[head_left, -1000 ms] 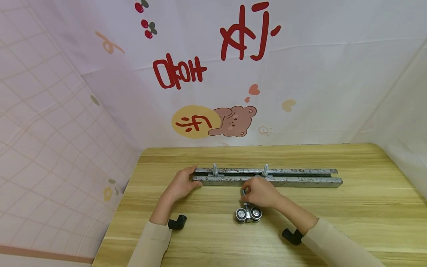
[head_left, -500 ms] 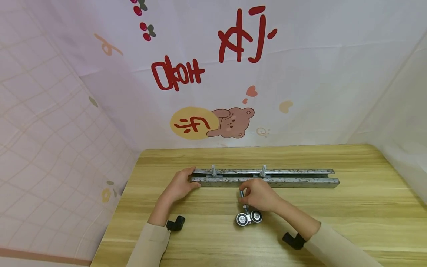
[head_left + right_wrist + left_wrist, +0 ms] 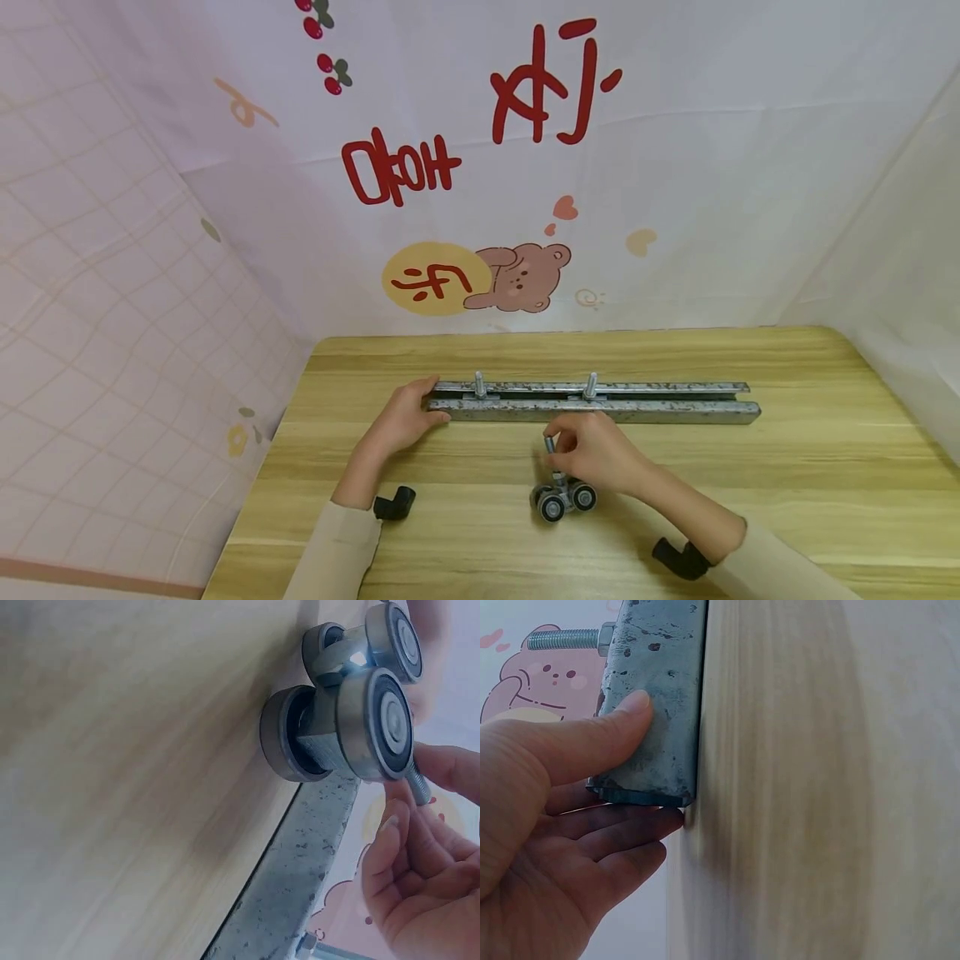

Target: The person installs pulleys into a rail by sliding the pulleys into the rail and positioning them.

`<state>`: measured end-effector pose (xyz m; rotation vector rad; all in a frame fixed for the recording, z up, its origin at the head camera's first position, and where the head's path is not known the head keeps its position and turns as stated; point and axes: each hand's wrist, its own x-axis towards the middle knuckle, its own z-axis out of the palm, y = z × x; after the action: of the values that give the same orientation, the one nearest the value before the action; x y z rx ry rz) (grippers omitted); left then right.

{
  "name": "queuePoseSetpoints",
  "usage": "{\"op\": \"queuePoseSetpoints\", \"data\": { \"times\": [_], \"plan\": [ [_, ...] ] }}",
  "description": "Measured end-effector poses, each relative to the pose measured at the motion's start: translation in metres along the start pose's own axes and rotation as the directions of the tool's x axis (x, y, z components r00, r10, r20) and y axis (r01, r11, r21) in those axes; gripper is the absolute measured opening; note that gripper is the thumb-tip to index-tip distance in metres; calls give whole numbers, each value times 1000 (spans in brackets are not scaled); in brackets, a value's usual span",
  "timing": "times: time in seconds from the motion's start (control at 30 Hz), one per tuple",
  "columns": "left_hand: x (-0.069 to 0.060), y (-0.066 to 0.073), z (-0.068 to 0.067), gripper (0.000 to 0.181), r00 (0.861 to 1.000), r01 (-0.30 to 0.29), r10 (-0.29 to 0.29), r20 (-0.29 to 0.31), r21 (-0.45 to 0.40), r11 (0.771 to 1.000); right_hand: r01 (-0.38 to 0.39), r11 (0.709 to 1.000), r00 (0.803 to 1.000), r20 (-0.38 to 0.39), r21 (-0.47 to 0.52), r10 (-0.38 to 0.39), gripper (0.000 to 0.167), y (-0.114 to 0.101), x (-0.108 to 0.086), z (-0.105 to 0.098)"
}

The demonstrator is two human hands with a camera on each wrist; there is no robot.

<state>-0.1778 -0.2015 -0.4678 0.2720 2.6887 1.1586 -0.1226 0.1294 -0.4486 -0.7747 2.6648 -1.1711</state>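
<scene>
A long grey metal channel rail (image 3: 660, 411) with speckled wear lies across the table, its slot facing up. Two threaded bolts (image 3: 480, 383) with nuts stand upright in that slot. My left hand (image 3: 405, 415) grips the rail's left end, thumb on the near side in the left wrist view and the other fingers around the end and far side. In front of the rail, my right hand (image 3: 596, 450) pinches the threaded stem of a metal roller trolley (image 3: 375, 724). The trolley's several wheels are at the lower end, close to the tabletop; whether they touch it I cannot tell.
One black elbow-shaped piece (image 3: 395, 503) lies beside the left forearm. Another black elbow piece (image 3: 681, 558) is partly behind the right forearm. The wood-grain table (image 3: 817, 467) meets a printed white backdrop (image 3: 712, 208) at the rear.
My right hand has drawn slightly nearer with the roller trolley and turned it, so its wheels now face a different angle. My left hand keeps its grip on the rail.
</scene>
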Motion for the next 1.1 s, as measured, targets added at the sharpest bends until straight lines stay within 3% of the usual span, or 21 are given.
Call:
{"op": "queuePoseSetpoints", "data": {
  "times": [0.33, 0.83, 1.1],
  "plan": [
    [0, -1, 1, 78, 1000, -6, 6, -1, 1, 1000, 149, 989, 989, 7, 10, -149, 21, -2, -14, -7],
    [0, -2, 1, 77, 1000, -5, 5, -1, 1, 1000, 160, 987, 987, 13, 28, -160, 14, 2, -32, -20],
    [1, -2, 1, 78, 1000, -3, 3, -1, 4, 1000, 191, 981, 981, -26, -35, -192, 19, 7, -39, -23]
  ]
}}
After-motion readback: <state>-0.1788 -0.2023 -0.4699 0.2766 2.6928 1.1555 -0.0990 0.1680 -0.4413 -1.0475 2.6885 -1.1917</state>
